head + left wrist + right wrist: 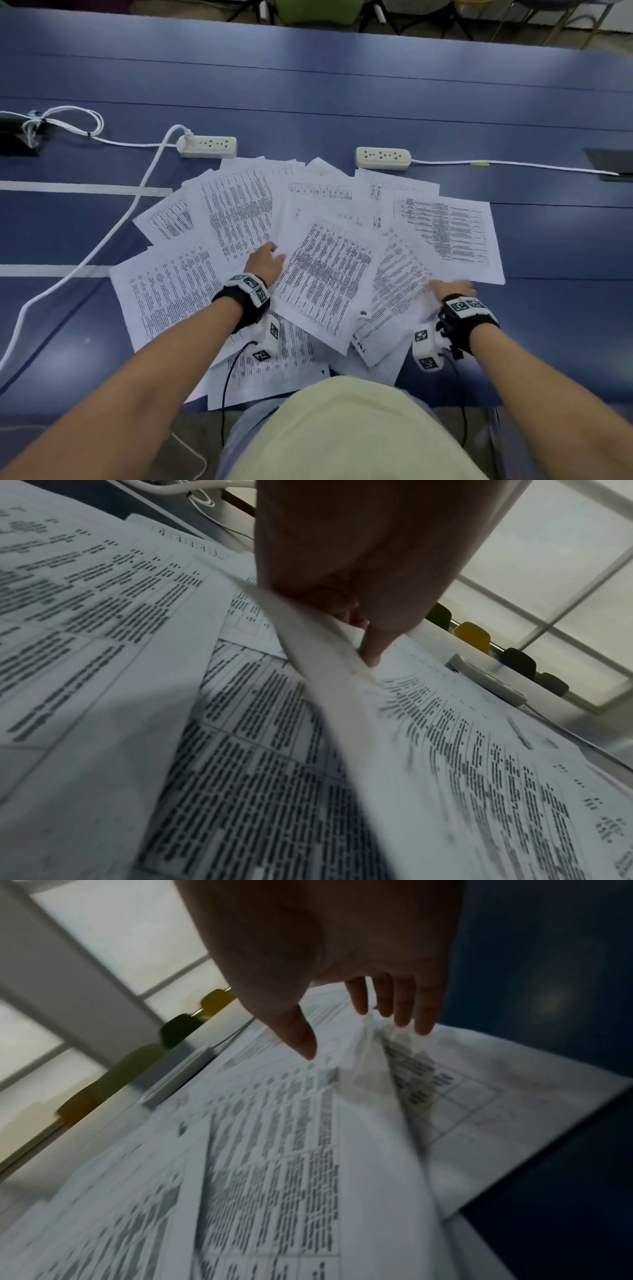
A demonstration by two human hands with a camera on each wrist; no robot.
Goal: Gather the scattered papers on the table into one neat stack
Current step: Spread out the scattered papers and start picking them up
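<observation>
Blue table (342, 102), seen from above. Far left edge: a coiled white cable (68, 120). A thick white cord (102, 240) runs from the near left edge up to a white plastic power strip (208, 146) left of centre. Two white tape strips (68, 187) cross the left half of the surface.

Printed white paper sheets (239, 205) lie fanned and overlapping across the near middle of the table; the nearest sheets hang over the near edge.

Left hand (265, 262), wrist in a black strap with marker blocks, sits left of the fan's middle. It pinches the raised edge of one central printed sheet (318, 653): fingers (371, 647) curled under the lifted edge, thumb on top.

Right hand (452, 289), same strap, is at the near right part of the fan. Fingers (404, 1004) straight and spread, tips touching a rumpled, lifted sheet edge (377, 1053); not closed round it.

A second white power strip (383, 158) lies just beyond the fan, right of centre, its thin white lead (513, 163) running to the right edge.
</observation>
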